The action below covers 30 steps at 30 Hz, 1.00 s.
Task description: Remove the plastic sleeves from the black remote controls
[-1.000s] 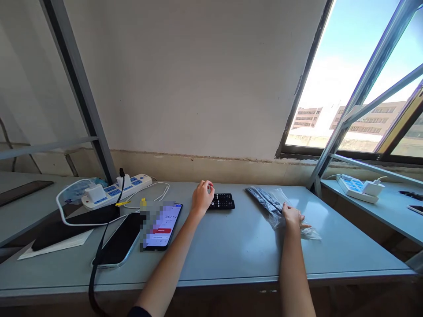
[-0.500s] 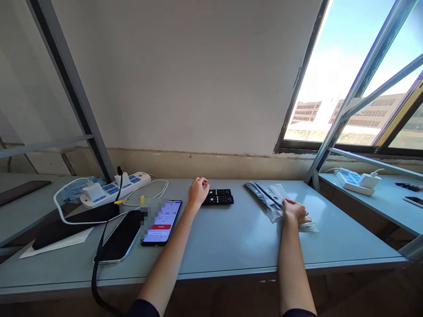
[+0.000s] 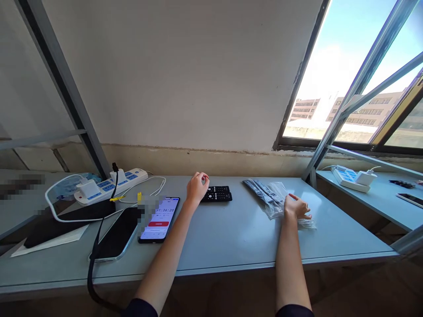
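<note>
My left hand (image 3: 197, 187) rests on the desk just left of a black remote control (image 3: 216, 193), its fingers curled in with nothing visible in them. A second dark edge shows under the remote, so I cannot tell if it is one piece or two. My right hand (image 3: 295, 206) lies beside a clear plastic bag (image 3: 272, 207) with its fingers partly spread. In that bag are dark, long items (image 3: 259, 189) that I cannot make out. A small crumpled clear wrapper (image 3: 307, 223) sticks out beneath my right fingers.
On the left lie a phone with a lit timer screen (image 3: 161, 220), a dark phone (image 3: 117, 233), a white power strip (image 3: 110, 187) with cables, and a black strap (image 3: 94, 264). A metal post (image 3: 317, 160) stands at the right. Another power strip (image 3: 350, 176) sits beyond it.
My right fingers have come off the edge of the plastic bag and opened a little. The left hand has kept its place by the remote. The whole view has shifted slightly.
</note>
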Tool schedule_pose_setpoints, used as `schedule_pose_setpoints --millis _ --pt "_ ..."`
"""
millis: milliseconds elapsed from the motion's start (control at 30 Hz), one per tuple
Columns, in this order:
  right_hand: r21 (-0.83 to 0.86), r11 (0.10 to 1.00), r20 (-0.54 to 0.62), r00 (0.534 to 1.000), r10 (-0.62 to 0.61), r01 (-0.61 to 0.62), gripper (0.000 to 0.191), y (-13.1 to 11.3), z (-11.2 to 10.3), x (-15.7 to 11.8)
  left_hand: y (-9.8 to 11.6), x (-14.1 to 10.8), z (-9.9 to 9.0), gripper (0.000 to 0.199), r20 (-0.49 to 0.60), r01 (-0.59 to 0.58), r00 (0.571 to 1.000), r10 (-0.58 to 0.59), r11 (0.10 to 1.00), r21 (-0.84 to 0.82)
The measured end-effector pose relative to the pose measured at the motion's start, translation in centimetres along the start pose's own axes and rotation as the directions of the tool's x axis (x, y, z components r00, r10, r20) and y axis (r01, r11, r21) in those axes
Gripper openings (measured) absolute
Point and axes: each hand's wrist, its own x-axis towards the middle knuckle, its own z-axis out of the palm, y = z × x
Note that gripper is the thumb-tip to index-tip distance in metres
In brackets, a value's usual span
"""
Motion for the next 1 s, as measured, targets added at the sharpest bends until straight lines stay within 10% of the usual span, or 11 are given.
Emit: schedule_pose_setpoints --millis 367,567,1000 --pt "0.121 0.926 0.068 0.928 -0.366 0.357 0.031 -3.1 0.3 -2.6 0.0 -0.7 1.2 0.039 0.153 0.048 0.986 -0.071 0.988 0.147" --pt "0.133 0.845 0.259 0.805 -0.534 0.518 0.022 -4.0 2.1 -4.5 1.0 -3.0 2.8 0.067 0.498 0.002 0.845 -0.195 0.932 0.362" --pt "0.054 0.869 0.312 0.819 -0.482 0.491 0.023 -4.3 1.3 -4.9 1.4 -3.7 4.2 0.067 0.446 -0.11 0.892 -0.075 0.92 0.375"
